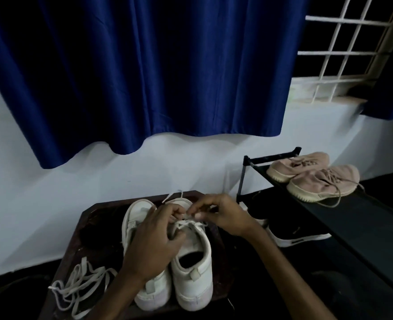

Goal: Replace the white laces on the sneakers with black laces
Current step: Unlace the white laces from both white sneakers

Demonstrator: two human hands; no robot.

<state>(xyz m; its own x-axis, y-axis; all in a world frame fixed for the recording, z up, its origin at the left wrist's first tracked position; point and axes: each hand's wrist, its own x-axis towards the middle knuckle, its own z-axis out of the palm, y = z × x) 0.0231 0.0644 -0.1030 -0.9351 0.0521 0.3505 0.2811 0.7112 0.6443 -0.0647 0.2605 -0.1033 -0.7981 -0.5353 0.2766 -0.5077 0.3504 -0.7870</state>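
Note:
Two white sneakers stand side by side on a dark wooden table [91, 218], heels toward me. The right sneaker [194, 273] still carries a white lace [190, 224] across its upper eyelets. My left hand [155, 241] lies over the left sneaker [133, 220] and pinches that lace. My right hand [218, 214] pinches the same lace from the right, just above the tongue. A loose end loops up past the toes [173, 196]. A removed white lace [80, 289] lies tangled at the table's near left. A dark bundle [91, 234], perhaps black laces, sits left of the sneakers.
A black shoe rack [343, 218] stands to the right with a pair of beige sneakers [315, 179] on its top shelf. A black shoe with a white sole [292, 236] sits below. A blue curtain [144, 77] hangs on the wall behind, beside a barred window [347, 54].

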